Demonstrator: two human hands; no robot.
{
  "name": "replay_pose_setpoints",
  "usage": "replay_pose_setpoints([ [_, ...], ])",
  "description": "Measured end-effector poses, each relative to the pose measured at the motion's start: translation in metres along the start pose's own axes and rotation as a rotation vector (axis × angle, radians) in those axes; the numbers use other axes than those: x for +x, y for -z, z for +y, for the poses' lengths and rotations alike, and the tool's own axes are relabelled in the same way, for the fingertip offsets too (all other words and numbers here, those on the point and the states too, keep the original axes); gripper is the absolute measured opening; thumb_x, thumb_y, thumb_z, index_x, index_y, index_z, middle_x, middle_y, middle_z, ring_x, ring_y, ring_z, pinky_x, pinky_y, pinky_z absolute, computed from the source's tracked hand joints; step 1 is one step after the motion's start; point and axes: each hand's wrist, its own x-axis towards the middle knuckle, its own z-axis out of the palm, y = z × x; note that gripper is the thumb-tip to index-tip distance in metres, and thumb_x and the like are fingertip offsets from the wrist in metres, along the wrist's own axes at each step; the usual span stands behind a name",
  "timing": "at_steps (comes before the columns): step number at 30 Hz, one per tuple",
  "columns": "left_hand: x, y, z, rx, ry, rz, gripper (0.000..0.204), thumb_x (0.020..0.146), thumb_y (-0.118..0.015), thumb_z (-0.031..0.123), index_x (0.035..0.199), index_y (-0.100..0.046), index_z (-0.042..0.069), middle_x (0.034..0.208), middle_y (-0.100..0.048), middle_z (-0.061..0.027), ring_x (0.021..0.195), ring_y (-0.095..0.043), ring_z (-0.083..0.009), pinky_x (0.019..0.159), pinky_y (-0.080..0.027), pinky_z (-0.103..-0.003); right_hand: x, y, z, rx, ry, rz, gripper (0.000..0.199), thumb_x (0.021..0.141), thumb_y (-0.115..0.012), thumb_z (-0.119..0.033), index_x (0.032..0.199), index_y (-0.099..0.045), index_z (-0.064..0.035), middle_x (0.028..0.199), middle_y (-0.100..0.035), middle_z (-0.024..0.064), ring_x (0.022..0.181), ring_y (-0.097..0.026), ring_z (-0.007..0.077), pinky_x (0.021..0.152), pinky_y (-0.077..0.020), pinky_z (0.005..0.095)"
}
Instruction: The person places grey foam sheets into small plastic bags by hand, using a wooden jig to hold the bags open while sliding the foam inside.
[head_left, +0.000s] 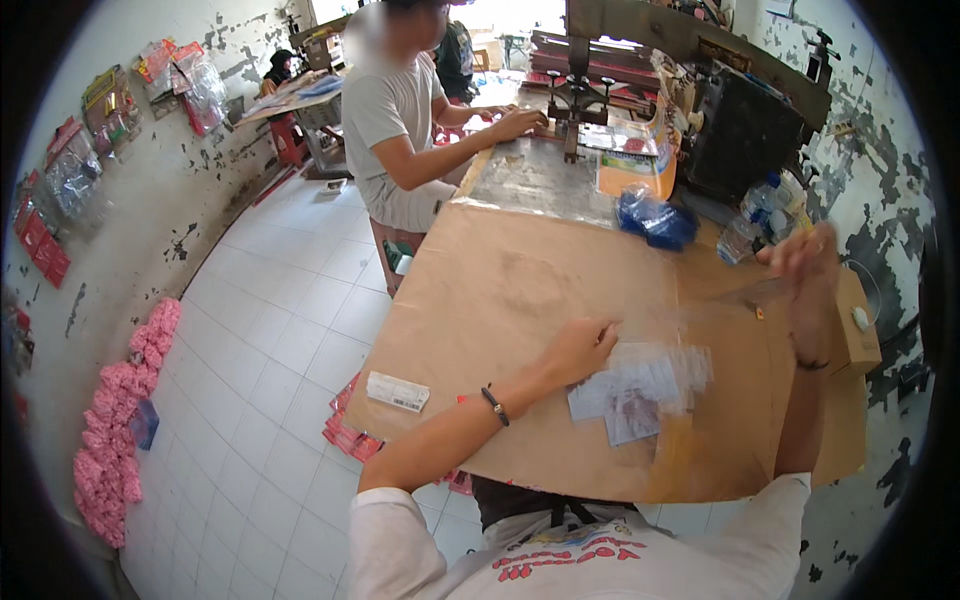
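My left hand rests low over the brown-covered table, its fingers curled together; anything pinched in them is too small to make out. Beside it lies a loose pile of clear, flat plastic pieces, overlapping and partly blurred. Raised at the right side of the table, my right hand is smeared by motion with its fingers bent in. From it a thin, see-through streak stretches left over the table, too blurred to name.
Brown paper covers the table; a white label lies at its left edge. A blue plastic bundle, clear bottles and a metal clamp press stand farther back. A co-worker sits at the far left side. Pink bundles line the wall.
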Motion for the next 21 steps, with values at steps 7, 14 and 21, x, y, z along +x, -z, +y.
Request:
replay_pose_setpoints([
  [7,0.003,-0.01,-0.006,0.414,-0.358,0.166,0.034,0.096,-0.051,0.018,0.122,-0.061,-0.002,0.095,-0.068,-0.019,0.087,-0.064,-0.0359,0.079,-0.052,-0.045,0.063,0.001,-0.032,-0.266,-0.172,-0.351,0.043,0.097,-0.062,-0.02,0.135,-0.048,-0.0106,0.071,-0.045,-0.0037,0.044,-0.038,0.0031,0.038,-0.0355,0.0213],
  [14,0.008,0.082,-0.003,-0.699,-0.2,0.023,0.03,0.101,-0.058,0.029,0.11,-0.066,0.001,0.084,-0.065,-0.0062,0.076,-0.06,-0.0139,0.069,-0.048,-0.031,0.066,-0.146,0.067,-0.892,-0.314,-1.043,0.106,0.075,-0.087,-0.037,0.154,-0.024,-0.009,0.069,-0.063,0.0103,0.053,-0.057,0.0205,0.048,-0.0443,0.0327],
  [21,-0.007,0.16,-0.033,-0.205,-0.023,0.058,0.016,0.099,-0.062,0.016,0.099,-0.068,0.001,0.074,-0.064,-0.0003,0.064,-0.056,-0.0068,0.059,-0.044,-0.022,0.074,-0.197,0.139,-0.701,-0.408,-1.176,0.068,0.086,-0.077,-0.038,0.136,-0.047,-0.0028,0.08,-0.069,0.0108,0.057,-0.062,0.0172,0.052,-0.0499,0.0293],
])
